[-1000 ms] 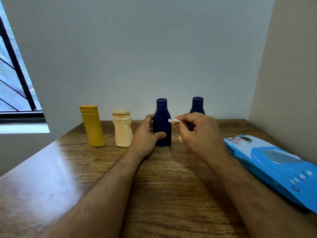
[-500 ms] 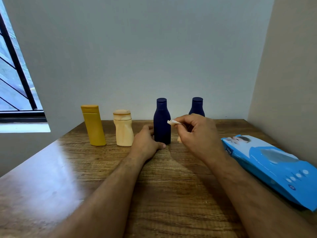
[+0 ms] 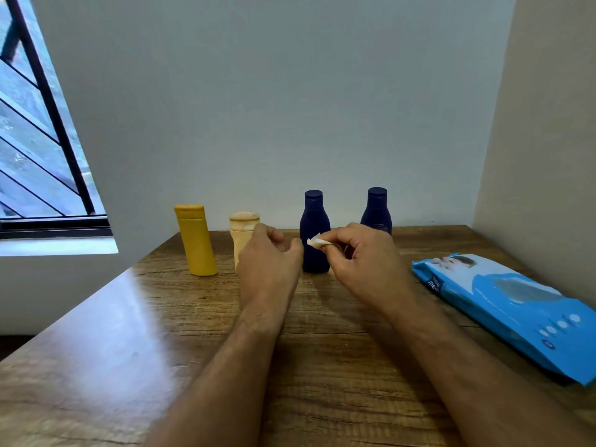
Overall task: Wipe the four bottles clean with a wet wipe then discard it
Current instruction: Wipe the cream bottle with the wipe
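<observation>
A wooden table (image 3: 322,366) with a brown, streaked grain is set into a corner, its far edge against the back wall and its right edge against the side wall. A glossy sheen is seen across its left part. Four bottles are stood upright in a row near the far edge: a yellow bottle (image 3: 195,240) at the left, a cream bottle (image 3: 242,232) beside it and partly hidden, then a dark blue bottle (image 3: 313,221), and a second dark blue bottle (image 3: 376,208) set slightly further back. A blue pack of wipes (image 3: 512,308) is laid flat along the right side, well apart from the bottles.
</observation>
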Available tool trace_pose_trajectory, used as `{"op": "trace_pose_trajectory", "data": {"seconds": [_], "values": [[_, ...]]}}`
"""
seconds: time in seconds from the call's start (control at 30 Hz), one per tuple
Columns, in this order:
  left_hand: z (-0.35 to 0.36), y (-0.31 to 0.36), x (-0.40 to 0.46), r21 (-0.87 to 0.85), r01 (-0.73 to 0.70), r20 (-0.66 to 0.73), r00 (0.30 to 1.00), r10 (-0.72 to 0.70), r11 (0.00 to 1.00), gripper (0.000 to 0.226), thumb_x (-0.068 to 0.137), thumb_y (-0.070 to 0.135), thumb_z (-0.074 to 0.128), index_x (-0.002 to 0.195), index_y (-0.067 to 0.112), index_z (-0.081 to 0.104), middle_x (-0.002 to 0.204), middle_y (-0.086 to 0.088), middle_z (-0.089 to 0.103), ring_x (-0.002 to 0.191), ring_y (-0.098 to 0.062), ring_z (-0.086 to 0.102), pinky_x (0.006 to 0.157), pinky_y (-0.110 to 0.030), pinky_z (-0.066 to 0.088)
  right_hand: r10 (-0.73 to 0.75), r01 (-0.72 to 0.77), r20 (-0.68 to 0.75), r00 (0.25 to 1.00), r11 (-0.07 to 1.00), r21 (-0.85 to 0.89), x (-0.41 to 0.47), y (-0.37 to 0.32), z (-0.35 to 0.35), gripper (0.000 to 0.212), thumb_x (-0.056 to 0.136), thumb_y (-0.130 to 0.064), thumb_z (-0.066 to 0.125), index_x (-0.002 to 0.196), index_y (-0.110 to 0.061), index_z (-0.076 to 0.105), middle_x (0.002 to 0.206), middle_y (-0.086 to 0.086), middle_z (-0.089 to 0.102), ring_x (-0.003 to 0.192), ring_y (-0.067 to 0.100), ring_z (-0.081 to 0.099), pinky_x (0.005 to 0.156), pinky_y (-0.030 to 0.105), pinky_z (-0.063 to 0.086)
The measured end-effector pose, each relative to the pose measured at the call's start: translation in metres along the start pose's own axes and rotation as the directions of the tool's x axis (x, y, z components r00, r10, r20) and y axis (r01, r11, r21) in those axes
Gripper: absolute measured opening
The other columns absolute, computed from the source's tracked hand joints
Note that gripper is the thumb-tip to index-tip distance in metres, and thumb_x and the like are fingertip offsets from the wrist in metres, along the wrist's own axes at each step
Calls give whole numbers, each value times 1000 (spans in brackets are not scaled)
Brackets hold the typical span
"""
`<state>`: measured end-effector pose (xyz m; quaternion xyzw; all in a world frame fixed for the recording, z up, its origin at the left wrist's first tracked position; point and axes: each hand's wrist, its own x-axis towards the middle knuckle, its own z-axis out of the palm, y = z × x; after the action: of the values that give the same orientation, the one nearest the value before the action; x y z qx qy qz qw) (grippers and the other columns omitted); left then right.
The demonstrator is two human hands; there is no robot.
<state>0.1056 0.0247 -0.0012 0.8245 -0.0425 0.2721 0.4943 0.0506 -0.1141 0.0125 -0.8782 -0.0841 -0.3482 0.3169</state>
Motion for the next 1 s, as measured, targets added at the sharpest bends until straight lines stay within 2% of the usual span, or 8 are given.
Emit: {"op": "trace_pose_trajectory", "data": {"seconds": [0.13,0.23,0.3,0.5,0.67,0.73,0.83,1.0], "values": [[-1,-7,6,-10,-80,-191,978,77,997,30,88,31,75,108,22,54,100,4,57,95,-16,55,75,-27,48,-11,10,1,1000,998,56,-2,-9,12,22,94,-26,63,114,-29,72,97,-17,64,83,-4,55,75,8,42],[1,-18,14,40,-36,-286,957,46,999,50,84,31,78,123,17,50,122,-3,53,113,-22,47,85,-30,41,3,-1,-13,1000,992,124,4,-20,23,22,94,-24,63,113,-28,73,100,-14,66,89,1,60,84,19,52],[1,-24,18,31,5,-319,948,5,999,64,81,32,81,131,14,46,131,-7,51,122,-26,43,94,-33,39,8,-6,-19,1000,991,137,10,-29,30,21,94,-22,62,112,-26,73,99,-13,65,89,2,60,83,20,52],[9,-33,25,57,37,-287,958,-19,998,96,75,39,86,147,8,30,144,-14,43,134,-31,38,111,-41,36,-12,15,-30,999,993,117,15,-34,43,20,93,-23,61,107,-30,74,90,-17,63,83,0,58,72,11,45],[18,-43,38,41,64,-227,973,-53,997,108,76,38,86,154,10,16,155,-14,35,145,-31,33,117,-46,37,-39,40,-13,999,997,64,11,-23,46,22,94,-24,61,112,-30,72,89,-13,63,80,2,57,71,12,43],[18,-45,43,24,86,-226,971,-78,996,110,77,39,84,156,8,14,157,-16,36,145,-33,35,117,-46,38,-28,29,-16,999,997,70,10,-20,43,22,94,-24,61,113,-29,72,92,-12,64,84,2,58,74,14,47],[18,-47,51,8,116,-223,968,-112,993,106,80,43,79,156,5,15,151,-19,46,136,-36,48,109,-48,45,-19,24,-65,998,996,85,10,-15,37,22,94,-24,63,113,-26,72,95,-12,65,88,-1,57,75,8,42],[12,-40,48,107,102,-183,980,-81,989,65,83,46,76,134,12,51,127,-8,64,113,-29,61,95,-47,53,-18,23,-48,999,995,102,5,-14,32,24,93,-24,64,116,-28,71,97,-14,65,91,-1,57,77,8,42]]}}
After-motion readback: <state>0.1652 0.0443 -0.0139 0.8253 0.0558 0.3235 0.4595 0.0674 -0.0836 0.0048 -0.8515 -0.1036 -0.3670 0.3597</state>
